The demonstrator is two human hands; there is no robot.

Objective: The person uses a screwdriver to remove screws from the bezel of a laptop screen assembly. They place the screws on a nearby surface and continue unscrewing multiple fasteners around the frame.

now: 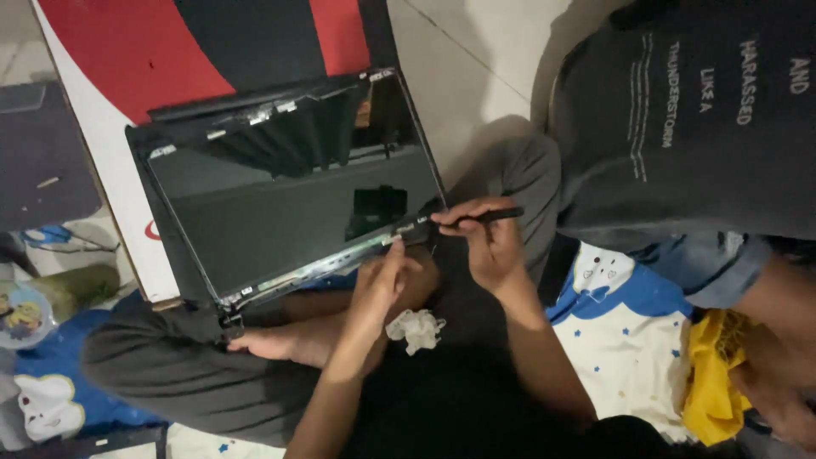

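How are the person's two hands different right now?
The right hand pinches a thin black tool, while the left hand holds nothing. The right hand is curled around the tool; the left hand stretches its fingers to the laptop screen panel. Both meet at the same lower corner of the panel.

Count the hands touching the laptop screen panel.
2: left hand with fingertips on the screen panel's lower edge; right hand at the lower right corner, holding a thin black tool. Others may be hidden.
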